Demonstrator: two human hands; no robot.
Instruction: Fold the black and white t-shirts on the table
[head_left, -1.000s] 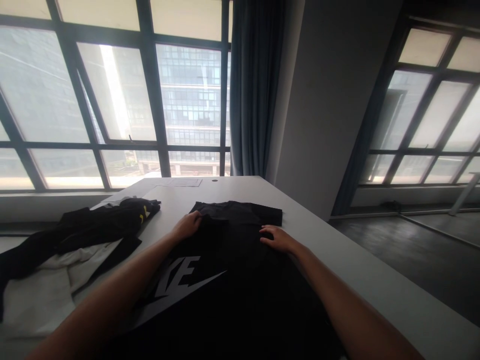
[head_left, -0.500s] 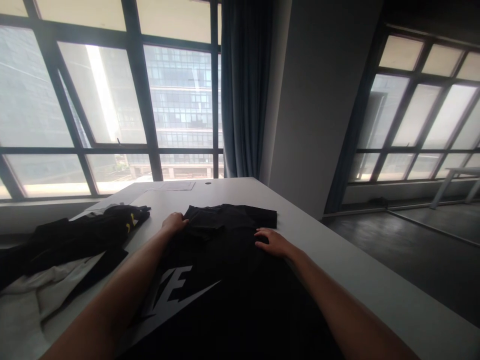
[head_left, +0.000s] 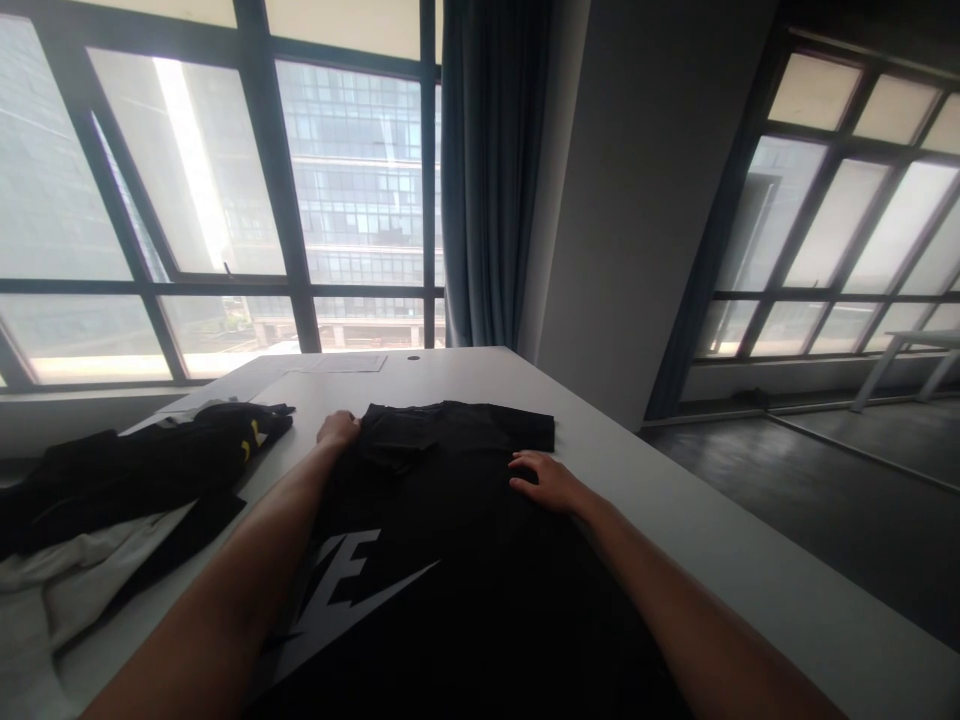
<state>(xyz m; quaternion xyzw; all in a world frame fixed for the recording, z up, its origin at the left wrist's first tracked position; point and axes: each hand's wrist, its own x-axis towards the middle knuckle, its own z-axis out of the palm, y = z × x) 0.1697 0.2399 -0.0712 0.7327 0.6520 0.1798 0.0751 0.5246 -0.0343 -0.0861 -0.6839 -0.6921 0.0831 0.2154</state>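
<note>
A black T-shirt (head_left: 465,540) with a grey logo print lies spread on the white table (head_left: 465,375), its collar end away from me. My left hand (head_left: 340,428) is closed on its far left edge, by the folded-in left sleeve (head_left: 397,450). On the right side of the shirt, just below the short right sleeve (head_left: 525,428), rests my right hand (head_left: 546,480). Its fingers are slightly bent and apart, with the thumb spread, and no cloth shows pinched in them. Both forearms cross over the shirt's sides.
A loose pile of dark and light clothes (head_left: 150,470) sits at the table's left side. Sheets of paper (head_left: 337,364) and a round cable hole (head_left: 413,357) are at the far end. Windows, a blue curtain (head_left: 484,180) and a wall column (head_left: 637,200) stand beyond.
My left hand has shifted slightly left, and the shirt's left sleeve area has moved with it. My right hand has stayed in place. The view has tilted slightly.
</note>
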